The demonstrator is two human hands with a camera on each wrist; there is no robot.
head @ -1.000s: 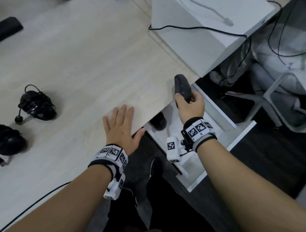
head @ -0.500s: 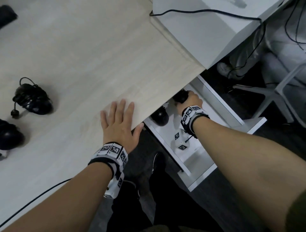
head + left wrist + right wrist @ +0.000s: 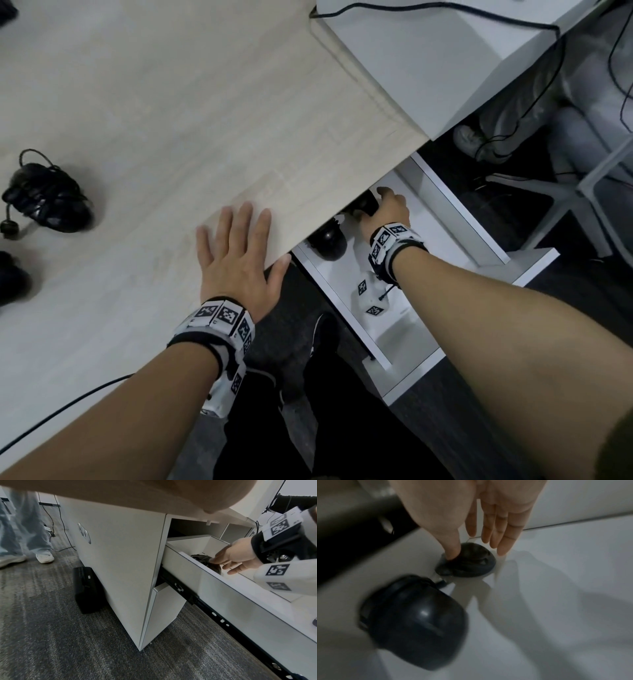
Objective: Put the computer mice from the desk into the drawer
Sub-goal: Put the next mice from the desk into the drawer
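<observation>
R hand (image 3: 471, 513) on mouse (image 3: 471, 562), drawer (image 3: 459, 212)

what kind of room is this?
Likely an office: a wood-top desk over a white pedestal drawer, computer mice, loose cables, grey carpet.

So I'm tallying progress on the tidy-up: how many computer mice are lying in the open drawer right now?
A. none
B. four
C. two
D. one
C: the right wrist view shows two black mice on the white drawer floor, the far mouse under the right hand's thumb and the near mouse beside it.
</observation>
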